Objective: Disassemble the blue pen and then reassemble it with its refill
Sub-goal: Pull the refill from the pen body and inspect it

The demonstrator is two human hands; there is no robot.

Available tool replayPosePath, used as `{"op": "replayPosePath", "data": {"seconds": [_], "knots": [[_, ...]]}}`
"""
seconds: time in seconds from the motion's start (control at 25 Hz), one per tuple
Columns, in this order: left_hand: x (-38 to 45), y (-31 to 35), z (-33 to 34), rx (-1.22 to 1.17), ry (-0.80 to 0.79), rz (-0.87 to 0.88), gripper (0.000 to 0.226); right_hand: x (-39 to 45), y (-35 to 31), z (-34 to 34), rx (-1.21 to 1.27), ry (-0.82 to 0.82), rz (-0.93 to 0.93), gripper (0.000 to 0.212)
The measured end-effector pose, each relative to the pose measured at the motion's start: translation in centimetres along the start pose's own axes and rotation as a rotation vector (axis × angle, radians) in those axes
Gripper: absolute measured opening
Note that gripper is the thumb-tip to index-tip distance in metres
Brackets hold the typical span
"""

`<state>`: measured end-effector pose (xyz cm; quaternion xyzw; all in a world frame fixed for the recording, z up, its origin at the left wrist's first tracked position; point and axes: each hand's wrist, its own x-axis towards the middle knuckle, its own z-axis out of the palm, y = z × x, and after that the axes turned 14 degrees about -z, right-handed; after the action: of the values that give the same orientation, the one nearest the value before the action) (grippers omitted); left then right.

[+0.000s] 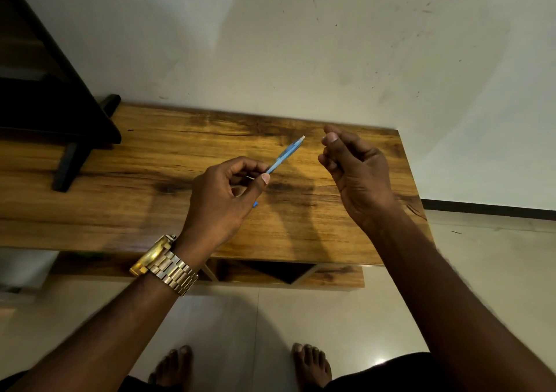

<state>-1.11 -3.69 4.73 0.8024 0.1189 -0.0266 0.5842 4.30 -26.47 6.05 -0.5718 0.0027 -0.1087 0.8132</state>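
Nearest the camera, two bare feet (240, 367) stand on the pale tiled floor (225, 316). Above them both forearms reach out over a wooden surface (120, 205); the left wrist carries a gold watch (164, 263).

The left hand (219, 199) is curled, with thumb and forefinger pinched together on the lower end of the blue pen (285, 154). The pen is held in the air over the surface, slanting up and to the right, its pale tip pointing toward the right hand. A small blue piece (255, 204) shows just under the left palm; whether it is part of the pen or a separate bit cannot be told. A thin light sliver shows between the left fingers, too small to identify.

The right hand (355, 175) is raised to the right of the pen, near its tip but apart from it. Its fingers are loosely curled with the thumb resting against them, and whether anything sits inside the curl cannot be told.

Beneath the surface a lower shelf (331, 276) shows an open compartment, dark inside. At the far left a dark piece of furniture (60, 115) rests on the surface. Behind everything rises a pale wall (301, 45).
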Motion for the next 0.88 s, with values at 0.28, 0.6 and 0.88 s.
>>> {"op": "replayPosePath", "data": {"seconds": [0.28,0.6,0.88], "knots": [[-0.09,-0.03,0.00,0.058,0.010,0.024,0.015,-0.27,0.44,0.06,-0.122,-0.092,-0.110,0.022],[0.06,-0.23,-0.05,0.090,0.016,0.037,0.016,-0.49,0.54,-0.04,-0.121,-0.145,-0.130,0.020],[0.10,-0.28,-0.09,0.114,0.020,0.057,0.015,-0.30,0.04,-0.72,-0.294,-0.277,-0.197,0.025]]}}
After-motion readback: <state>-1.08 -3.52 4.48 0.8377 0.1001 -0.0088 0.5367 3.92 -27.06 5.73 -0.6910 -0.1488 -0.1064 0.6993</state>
